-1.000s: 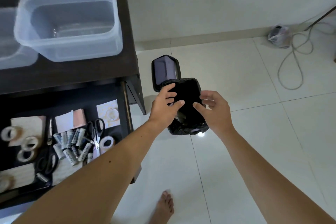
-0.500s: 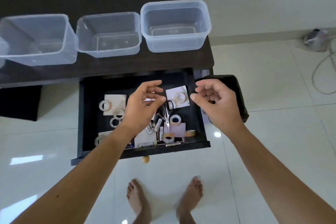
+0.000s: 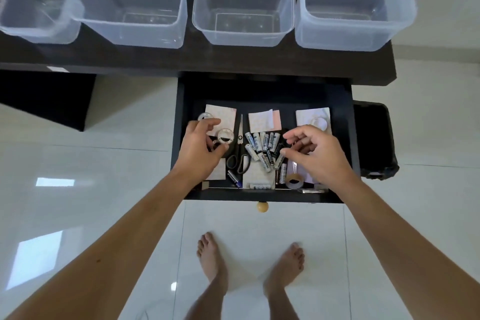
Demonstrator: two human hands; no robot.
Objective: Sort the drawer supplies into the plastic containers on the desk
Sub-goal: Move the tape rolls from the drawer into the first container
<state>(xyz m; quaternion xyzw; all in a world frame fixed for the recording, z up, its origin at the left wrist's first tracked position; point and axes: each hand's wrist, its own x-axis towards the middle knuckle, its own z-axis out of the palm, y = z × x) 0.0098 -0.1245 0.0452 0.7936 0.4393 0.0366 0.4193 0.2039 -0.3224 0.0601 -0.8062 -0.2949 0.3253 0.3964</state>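
Note:
The open dark drawer (image 3: 259, 196) holds several batteries (image 3: 261, 147), black-handled scissors (image 3: 240, 160), tape rolls (image 3: 225, 136) (image 3: 294, 181), pale note pads (image 3: 265, 121) and a marker (image 3: 233, 179). My left hand (image 3: 201, 150) is low at the drawer's left side, with fingers apart around the tape rolls there. My right hand (image 3: 314, 154) hovers at the right edge of the battery pile, thumb and forefinger close to one battery but apart. On the dark desk (image 3: 259, 60) stand several empty clear plastic containers (image 3: 39, 10) (image 3: 132, 31) (image 3: 244, 34) (image 3: 355, 36) in a row.
A black bin (image 3: 374, 138) stands on the floor right of the drawer. A round wooden knob (image 3: 262, 207) sticks out of the drawer front. My bare feet (image 3: 211, 260) are on the glossy white tiles below the drawer.
My view swung from the black bin back to the drawer. Both hands left the bin, came over the drawer and dropped lower into it, left toward the tape rolls, right toward the batteries.

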